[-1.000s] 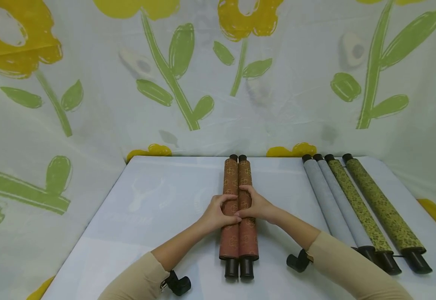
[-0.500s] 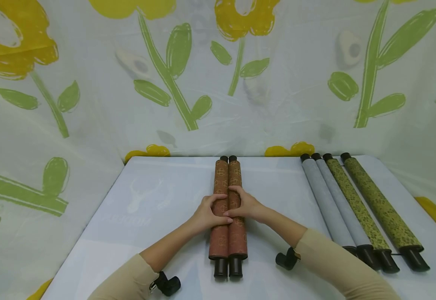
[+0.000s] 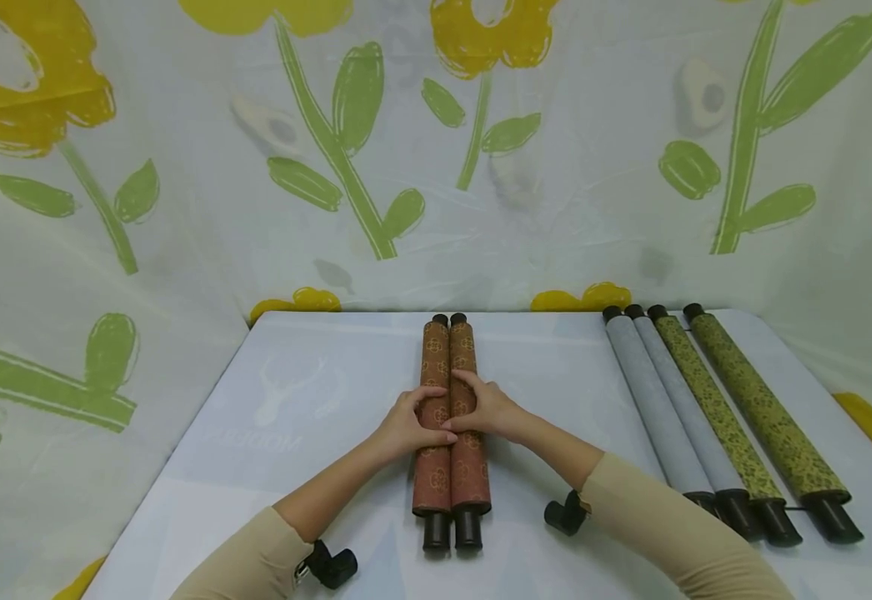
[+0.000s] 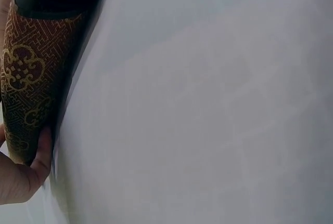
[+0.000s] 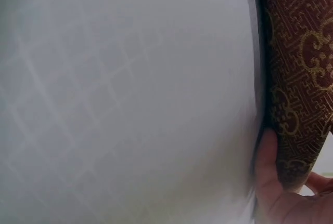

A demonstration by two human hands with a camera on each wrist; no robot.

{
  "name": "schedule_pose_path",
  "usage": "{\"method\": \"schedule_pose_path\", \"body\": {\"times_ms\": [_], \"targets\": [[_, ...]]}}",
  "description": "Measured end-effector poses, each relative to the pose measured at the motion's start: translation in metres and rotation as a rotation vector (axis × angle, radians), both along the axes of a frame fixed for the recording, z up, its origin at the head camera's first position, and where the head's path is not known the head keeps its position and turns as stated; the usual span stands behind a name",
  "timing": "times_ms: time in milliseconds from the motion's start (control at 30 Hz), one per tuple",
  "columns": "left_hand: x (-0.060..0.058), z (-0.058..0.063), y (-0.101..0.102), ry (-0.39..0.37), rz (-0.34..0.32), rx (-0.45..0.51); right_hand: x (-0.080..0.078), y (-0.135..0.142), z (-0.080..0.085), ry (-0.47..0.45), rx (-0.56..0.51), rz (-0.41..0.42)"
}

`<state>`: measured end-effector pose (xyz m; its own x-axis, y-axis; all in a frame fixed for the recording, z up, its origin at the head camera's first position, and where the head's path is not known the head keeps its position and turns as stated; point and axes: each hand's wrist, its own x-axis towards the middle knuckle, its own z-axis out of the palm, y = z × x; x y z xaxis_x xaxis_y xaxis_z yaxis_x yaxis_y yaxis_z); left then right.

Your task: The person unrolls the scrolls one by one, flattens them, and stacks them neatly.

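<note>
A reddish-brown scroll with gold floral patterning lies on the white table, wound into two rolls side by side, with dark rod ends at both ends. Around the left roll point(image 3: 432, 490) my left hand point(image 3: 398, 427) curls, its thumb lying across the top. My right hand point(image 3: 499, 413) grips the right roll point(image 3: 470, 490) the same way, and the two thumbs meet near the seam. In the left wrist view the patterned roll point(image 4: 31, 63) has fingers point(image 4: 42, 156) tucked at its lower side. The right wrist view shows the other roll point(image 5: 304, 63) with a finger point(image 5: 268, 167) along its edge.
At the right of the table point(image 3: 556, 367) lie a grey scroll point(image 3: 657, 400) and a green-and-gold scroll point(image 3: 769, 408), each in two rolls with dark ends. A flower-printed cloth point(image 3: 601, 167) hangs behind the table.
Both hands and the reddish-brown scroll have shifted a little to the left on the table. The grip looks the same, and the scrolls at the right have stayed put.
</note>
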<state>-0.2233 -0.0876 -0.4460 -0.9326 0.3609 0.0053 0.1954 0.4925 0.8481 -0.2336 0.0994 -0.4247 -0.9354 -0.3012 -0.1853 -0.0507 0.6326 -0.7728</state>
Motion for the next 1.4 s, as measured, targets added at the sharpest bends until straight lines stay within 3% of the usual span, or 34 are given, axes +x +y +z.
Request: {"method": "schedule_pose_path", "body": {"times_ms": [467, 767, 867, 1067, 1400], "targets": [[-0.001, 0.005, -0.006, -0.051, -0.016, -0.007, 0.001, 0.011, 0.005, -0.035, -0.027, -0.016], [-0.001, 0.007, -0.009, -0.055, 0.01, -0.066, -0.001, 0.025, 0.001, -0.122, -0.134, 0.076], [-0.001, 0.007, -0.009, -0.05, 0.021, -0.075, 0.0, 0.027, 0.002, -0.134, -0.115, 0.096], [-0.001, 0.002, -0.003, -0.014, 0.062, -0.079, 0.0, 0.024, 0.003, -0.127, -0.05, 0.054], [0.0, 0.001, 0.005, 0.043, 0.121, -0.098, 0.0, 0.015, -0.001, 0.005, 0.074, -0.013]]}}
